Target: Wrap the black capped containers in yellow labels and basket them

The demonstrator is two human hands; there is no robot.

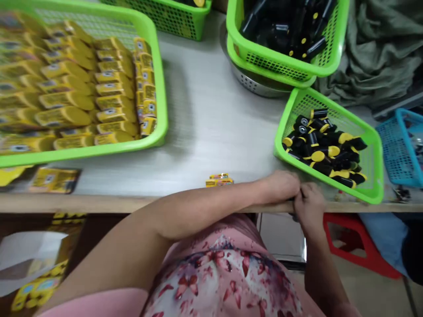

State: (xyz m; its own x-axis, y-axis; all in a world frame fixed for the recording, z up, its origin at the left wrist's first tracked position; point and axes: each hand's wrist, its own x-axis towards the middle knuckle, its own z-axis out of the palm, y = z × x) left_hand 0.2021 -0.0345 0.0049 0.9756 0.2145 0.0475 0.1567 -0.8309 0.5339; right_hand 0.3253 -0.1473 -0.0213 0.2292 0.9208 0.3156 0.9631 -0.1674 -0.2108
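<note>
My left hand (284, 184) reaches across to the right and is closed at the table's front edge. Beside it, my right hand (309, 201) is closed too, with its knuckles against the left fingers. A sliver of something dark shows beneath the hands; what they grip is mostly hidden. Just beyond them stands a green basket (280, 149) holding many black-and-yellow pieces (325, 149). To the left, past my forearm, a few small yellow printed items (220, 180) lie on the white tabletop (214, 127).
A large green basket (161, 101) on the left holds rows of yellow packages (115, 88). At the back, stacked green baskets (284, 66) with black parts sit over a metal colander (254, 86). A blue basket (393, 141) and grey-green cloth (380, 53) are at right.
</note>
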